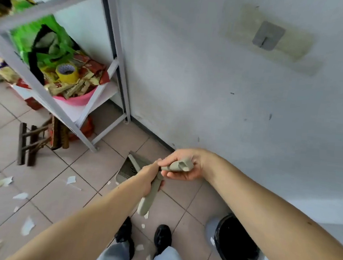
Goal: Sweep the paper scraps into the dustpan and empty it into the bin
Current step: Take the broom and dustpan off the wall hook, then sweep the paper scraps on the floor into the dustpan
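On smooth tiles (63, 195), both hands grip matte grey-green plastic handles (147, 199).

Under my feet is a floor of beige tiles (63, 185) with dark grout lines, running up to the white wall. Torn white paper scraps (28, 225) lie scattered over the tiles to my left, with a few smaller bits between my black shoes (162, 237). The dustpan (126, 170) seems to rest on the tiles near the wall. A black-lined bin (235, 240) stands at my right. A metal shelf rack (95, 142) stands on the tiles at the wall, and a small wooden stool (33, 143) sits beside its front leg.
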The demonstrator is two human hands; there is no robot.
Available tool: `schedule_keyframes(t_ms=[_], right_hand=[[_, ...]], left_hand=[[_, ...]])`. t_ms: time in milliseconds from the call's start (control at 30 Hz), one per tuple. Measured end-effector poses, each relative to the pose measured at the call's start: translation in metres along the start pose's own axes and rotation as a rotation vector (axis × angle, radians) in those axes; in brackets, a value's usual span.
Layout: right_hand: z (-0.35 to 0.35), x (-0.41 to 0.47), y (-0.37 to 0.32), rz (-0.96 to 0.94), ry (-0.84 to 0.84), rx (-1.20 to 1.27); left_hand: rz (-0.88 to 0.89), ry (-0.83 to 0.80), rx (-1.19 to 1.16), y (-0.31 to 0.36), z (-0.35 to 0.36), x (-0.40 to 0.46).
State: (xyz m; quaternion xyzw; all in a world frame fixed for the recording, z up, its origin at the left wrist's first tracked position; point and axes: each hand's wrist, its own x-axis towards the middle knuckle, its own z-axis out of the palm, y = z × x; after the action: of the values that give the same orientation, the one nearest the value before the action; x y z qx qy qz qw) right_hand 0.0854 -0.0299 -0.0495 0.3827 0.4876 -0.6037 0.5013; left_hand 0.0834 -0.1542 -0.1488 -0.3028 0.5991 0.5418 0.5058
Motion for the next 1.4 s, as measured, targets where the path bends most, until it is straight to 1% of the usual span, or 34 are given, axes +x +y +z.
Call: schedule_keyframes(t_ms=[67, 133, 233, 267, 333, 400, 500, 567, 600, 700, 867, 933, 1033, 1167, 1400], right_hand=[[0.000, 0.011, -0.002, 0.042, -0.010, -0.024], [-0.003, 0.019, -0.005, 0.057, 0.005, -0.006], [-0.009, 0.027, -0.006, 0.104, 0.028, -0.016], [-0.012, 0.028, -0.005, 0.108, 0.028, -0.053], [-0.019, 0.024, -0.004, 0.133, 0.011, -0.137], [-0.042, 0.019, -0.004, 0.172, 0.022, -0.182], [-0.075, 0.015, -0.006, 0.202, 0.055, -0.221], [-0.084, 0.019, -0.006, 0.197, 0.099, -0.309], [-0.084, 0.022, -0.006, 0.191, 0.114, -0.345], [-0.081, 0.029, -0.005, 0.178, 0.137, -0.440], [-0.073, 0.044, 0.008, 0.163, 0.203, -0.719], [-0.064, 0.054, 0.023, 0.118, 0.249, -0.808], [-0.052, 0.068, 0.051, -0.006, 0.342, -0.910], [-0.038, 0.086, 0.092, -0.150, 0.465, -0.962], [-0.022, 0.135, 0.161, -0.205, 0.585, -0.886]], left_hand=[[0.014, -0.005, 0.103, -0.004, -0.001, -0.003], [0.090, 0.052, 0.265, -0.006, 0.003, -0.009], [0.306, 0.330, 0.653, -0.012, 0.016, -0.016], [0.348, 0.419, 0.730, -0.015, 0.022, -0.018], [0.396, 0.504, 0.774, -0.025, 0.024, -0.018], [0.380, 0.567, 0.771, -0.039, 0.010, -0.018], [0.307, 0.668, 0.559, -0.063, -0.033, -0.023], [0.306, 0.720, 0.431, -0.076, -0.052, -0.027], [0.321, 0.731, 0.413, -0.081, -0.056, -0.029], [0.353, 0.717, 0.403, -0.099, -0.066, -0.031], [0.417, 0.686, 0.279, -0.140, -0.087, -0.038], [0.412, 0.702, 0.232, -0.159, -0.094, -0.044], [0.378, 0.710, 0.218, -0.186, -0.102, -0.055], [0.350, 0.727, 0.224, -0.225, -0.109, -0.067], [0.308, 0.767, 0.251, -0.307, -0.125, -0.069]])
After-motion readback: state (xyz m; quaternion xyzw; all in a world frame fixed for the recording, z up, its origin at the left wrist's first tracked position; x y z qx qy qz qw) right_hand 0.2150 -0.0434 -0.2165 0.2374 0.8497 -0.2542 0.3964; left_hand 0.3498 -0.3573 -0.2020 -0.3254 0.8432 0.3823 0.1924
